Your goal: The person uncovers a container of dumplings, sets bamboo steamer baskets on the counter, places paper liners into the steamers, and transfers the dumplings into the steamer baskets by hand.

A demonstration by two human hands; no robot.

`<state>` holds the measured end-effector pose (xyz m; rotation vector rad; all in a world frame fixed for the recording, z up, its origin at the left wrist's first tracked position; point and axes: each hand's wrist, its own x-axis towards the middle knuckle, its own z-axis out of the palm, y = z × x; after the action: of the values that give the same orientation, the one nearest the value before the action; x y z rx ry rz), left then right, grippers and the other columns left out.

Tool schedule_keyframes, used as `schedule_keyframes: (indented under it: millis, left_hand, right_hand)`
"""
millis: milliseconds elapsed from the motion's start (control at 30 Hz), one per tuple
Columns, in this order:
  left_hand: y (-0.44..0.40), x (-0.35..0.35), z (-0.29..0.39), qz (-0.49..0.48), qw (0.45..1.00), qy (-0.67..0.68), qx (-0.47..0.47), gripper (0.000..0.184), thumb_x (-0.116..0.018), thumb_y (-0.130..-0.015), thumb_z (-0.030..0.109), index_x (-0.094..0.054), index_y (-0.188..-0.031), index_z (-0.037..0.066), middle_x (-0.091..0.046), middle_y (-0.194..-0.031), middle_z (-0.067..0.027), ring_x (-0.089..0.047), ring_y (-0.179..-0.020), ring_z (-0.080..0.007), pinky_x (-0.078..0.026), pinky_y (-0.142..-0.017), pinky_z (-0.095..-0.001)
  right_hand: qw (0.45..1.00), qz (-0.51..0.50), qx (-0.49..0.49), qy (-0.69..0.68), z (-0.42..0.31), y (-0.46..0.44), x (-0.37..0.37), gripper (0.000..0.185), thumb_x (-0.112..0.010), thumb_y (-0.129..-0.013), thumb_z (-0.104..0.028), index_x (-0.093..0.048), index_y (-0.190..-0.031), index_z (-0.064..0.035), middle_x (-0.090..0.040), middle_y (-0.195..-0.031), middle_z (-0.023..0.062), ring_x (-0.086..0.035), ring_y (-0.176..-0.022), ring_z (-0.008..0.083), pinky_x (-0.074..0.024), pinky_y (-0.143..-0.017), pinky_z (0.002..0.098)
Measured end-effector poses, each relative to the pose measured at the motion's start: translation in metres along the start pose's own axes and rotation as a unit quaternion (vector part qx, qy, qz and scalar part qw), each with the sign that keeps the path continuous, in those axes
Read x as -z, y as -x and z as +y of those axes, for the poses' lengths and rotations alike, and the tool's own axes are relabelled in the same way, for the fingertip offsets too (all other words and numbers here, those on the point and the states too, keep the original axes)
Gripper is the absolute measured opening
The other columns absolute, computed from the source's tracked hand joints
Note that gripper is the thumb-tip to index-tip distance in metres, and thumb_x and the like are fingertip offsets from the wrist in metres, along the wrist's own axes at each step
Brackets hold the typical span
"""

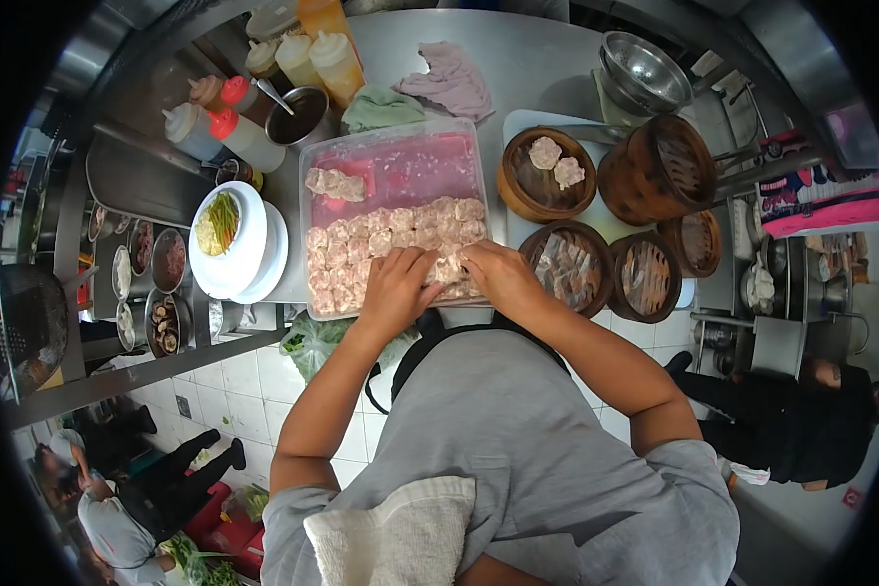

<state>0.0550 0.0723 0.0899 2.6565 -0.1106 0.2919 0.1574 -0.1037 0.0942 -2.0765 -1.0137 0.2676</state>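
A clear plastic tray holds rows of pale pink open-topped dumplings that look like siu mai. Over its near right part, my left hand has its fingers bent, thumb and fingertips against a dumpling. From the other side my right hand pinches the same dumpling, fingers curled. My hands partly hide the dumplings beneath them. Right of the tray, a round bamboo steamer contains two dumplings. Nearer my right hand is another steamer with a slatted, shiny base.
More steamers and a steamer stack stand right, with metal bowls behind. Squeeze bottles, a metal pot and cloths line the back. Left are white plates with vegetables. Other people stand on both sides.
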Motion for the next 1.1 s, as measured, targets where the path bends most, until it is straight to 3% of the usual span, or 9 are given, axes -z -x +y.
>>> schedule_keyframes:
  millis: [267, 333, 467, 567, 667, 767, 800, 867, 1100]
  left_hand:
    - [0.002, 0.0, -0.003, 0.012, 1.0, -0.009, -0.027, 0.055, -0.075, -0.07, 0.016, -0.055, -0.121, 0.009, -0.058, -0.102, -0.0068, -0.054, -0.099, -0.0248, -0.04, -0.078, -0.0389]
    - [0.0, 0.004, -0.006, -0.024, 0.999, 0.045, -0.008, 0.06, -0.073, -0.071, 0.011, -0.05, -0.127, 0.009, -0.058, -0.108, -0.0109, -0.054, -0.101, -0.0307, -0.042, -0.084, -0.0402]
    - [-0.004, 0.007, -0.019, -0.03, 0.992, 0.122, 0.007, 0.058, -0.072, -0.075, 0.011, -0.048, -0.128, 0.006, -0.058, -0.111, -0.0103, -0.056, -0.103, -0.0276, -0.043, -0.089, -0.0371]
    - [-0.01, 0.016, -0.029, -0.069, 0.924, 0.365, 0.091, 0.055, -0.071, -0.08, 0.014, -0.048, -0.129, 0.004, -0.058, -0.113, -0.0068, -0.056, -0.105, -0.0183, -0.043, -0.091, -0.0317]
    - [-0.025, 0.034, -0.035, -0.246, 0.74, 0.576, 0.245, 0.061, -0.071, -0.083, 0.02, -0.044, -0.135, 0.004, -0.056, -0.114, -0.0029, -0.053, -0.105, -0.0093, -0.042, -0.093, -0.0268]
    - [-0.035, 0.058, -0.022, -0.281, 0.728, 0.553, 0.292, 0.065, -0.075, -0.079, 0.019, -0.045, -0.134, 0.002, -0.057, -0.117, -0.004, -0.054, -0.104, -0.0109, -0.042, -0.093, -0.0267]
    - [-0.036, 0.057, -0.021, -0.28, 0.729, 0.553, 0.29, 0.065, -0.075, -0.079, 0.019, -0.045, -0.134, 0.002, -0.057, -0.117, -0.004, -0.054, -0.104, -0.0109, -0.042, -0.093, -0.0267]
    - [-0.031, 0.049, -0.015, -0.159, 0.904, 0.386, 0.089, 0.069, -0.08, -0.074, 0.028, -0.05, -0.13, 0.0, -0.06, -0.116, -0.0108, -0.057, -0.107, -0.0196, -0.045, -0.091, -0.0307]
    - [-0.03, 0.04, 0.0, -0.162, 0.905, 0.359, 0.161, 0.065, -0.083, -0.07, 0.029, -0.057, -0.12, -0.003, -0.065, -0.11, -0.0175, -0.061, -0.103, -0.0237, -0.046, -0.089, -0.0325]
  right_hand:
    - [0.998, -0.048, -0.032, 0.008, 0.0, 0.0, 0.003, 0.046, -0.063, -0.082, -0.005, -0.051, -0.127, -0.0027, -0.058, -0.109, 0.0191, -0.059, -0.098, 0.0366, -0.0491, -0.082, 0.0416]
    - [0.99, -0.07, 0.116, 0.042, 0.0, 0.003, 0.007, 0.063, -0.062, -0.079, -0.004, -0.039, -0.137, -0.0048, -0.049, -0.127, 0.0156, -0.054, -0.113, 0.0337, -0.0481, -0.091, 0.0395]
    - [0.985, -0.122, 0.122, 0.017, -0.002, -0.009, 0.007, 0.069, -0.066, -0.077, -0.003, -0.037, -0.139, -0.0074, -0.042, -0.135, 0.0132, -0.048, -0.121, 0.0321, -0.0459, -0.096, 0.0388]
    - [0.981, -0.14, 0.134, -0.016, -0.011, -0.024, 0.014, 0.066, -0.07, -0.075, -0.006, -0.041, -0.135, -0.0076, -0.044, -0.132, 0.0139, -0.051, -0.118, 0.0331, -0.047, -0.093, 0.0393]
    - [0.978, -0.137, 0.155, -0.026, -0.019, -0.029, 0.024, 0.063, -0.073, -0.075, -0.008, -0.044, -0.131, -0.0078, -0.048, -0.127, 0.0139, -0.054, -0.111, 0.0343, -0.0475, -0.09, 0.0402]
    - [0.981, -0.151, 0.122, -0.03, -0.013, -0.032, 0.032, 0.058, -0.075, -0.075, -0.015, -0.047, -0.125, -0.0067, -0.055, -0.116, 0.014, -0.057, -0.102, 0.0359, -0.0484, -0.084, 0.0402]
    - [0.986, -0.121, 0.114, -0.026, -0.01, -0.031, 0.033, 0.056, -0.076, -0.074, -0.019, -0.049, -0.122, -0.0057, -0.057, -0.11, 0.0141, -0.059, -0.099, 0.034, -0.0487, -0.081, 0.0389]
    - [0.99, -0.091, 0.103, -0.022, -0.01, -0.03, 0.037, 0.055, -0.078, -0.074, -0.023, -0.051, -0.118, -0.0047, -0.059, -0.105, 0.0142, -0.06, -0.095, 0.0322, -0.0489, -0.078, 0.0375]
    - [0.954, -0.177, -0.107, -0.219, -0.003, -0.023, 0.051, 0.058, -0.08, -0.075, -0.031, -0.055, -0.116, 0.0009, -0.062, -0.094, 0.0101, -0.057, -0.086, 0.0148, -0.0469, -0.077, 0.0301]
